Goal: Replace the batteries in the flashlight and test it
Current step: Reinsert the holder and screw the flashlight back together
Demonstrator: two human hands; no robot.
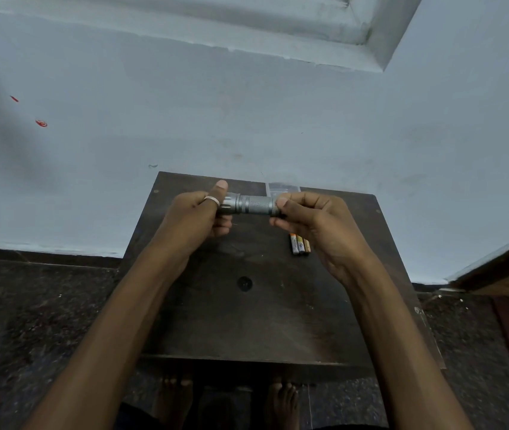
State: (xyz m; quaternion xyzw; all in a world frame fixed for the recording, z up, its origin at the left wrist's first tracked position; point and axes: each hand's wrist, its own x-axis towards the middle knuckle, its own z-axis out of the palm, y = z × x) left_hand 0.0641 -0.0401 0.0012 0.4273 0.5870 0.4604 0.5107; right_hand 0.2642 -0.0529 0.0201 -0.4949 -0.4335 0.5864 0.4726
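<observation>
A grey metal flashlight (253,205) is held level above the far part of a dark wooden table (247,321). My left hand (197,217) grips its wider head end, thumb raised, a ring on one finger. My right hand (312,221) pinches the tail end between thumb and fingers; the tail cap is hidden under them. Three small batteries (299,243) with orange and gold wrappers lie side by side on the table, just below my right hand.
A small clear plastic packet (282,187) lies at the table's far edge, behind the flashlight. A pale blue wall (247,119) rises right behind the table. A wooden door edge (501,265) stands at the right. My bare feet (228,401) show on the dark speckled floor.
</observation>
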